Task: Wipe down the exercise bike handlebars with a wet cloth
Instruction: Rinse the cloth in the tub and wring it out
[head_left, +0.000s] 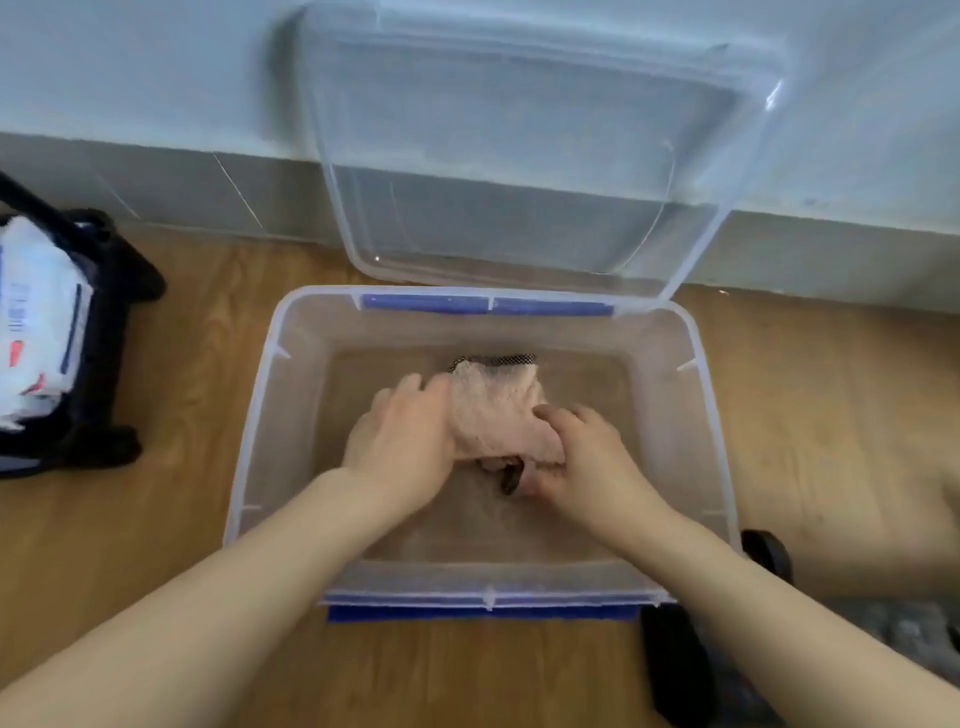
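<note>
A pale pink cloth (496, 410) with a dark mesh edge lies bunched inside a clear plastic tub (249, 441) on the wooden floor. My left hand (402, 441) grips the cloth's left side, and my right hand (587, 457) grips its lower right side. A dark bit of the cloth hangs between the two hands. No exercise bike handlebars are in view.
The tub's clear lid (530, 156) leans upright against the wall behind it. A black frame (111, 322) holding white packets (36, 322) stands at the left. A black wheel (769, 553) and a dark base bar (675, 665) sit at the lower right.
</note>
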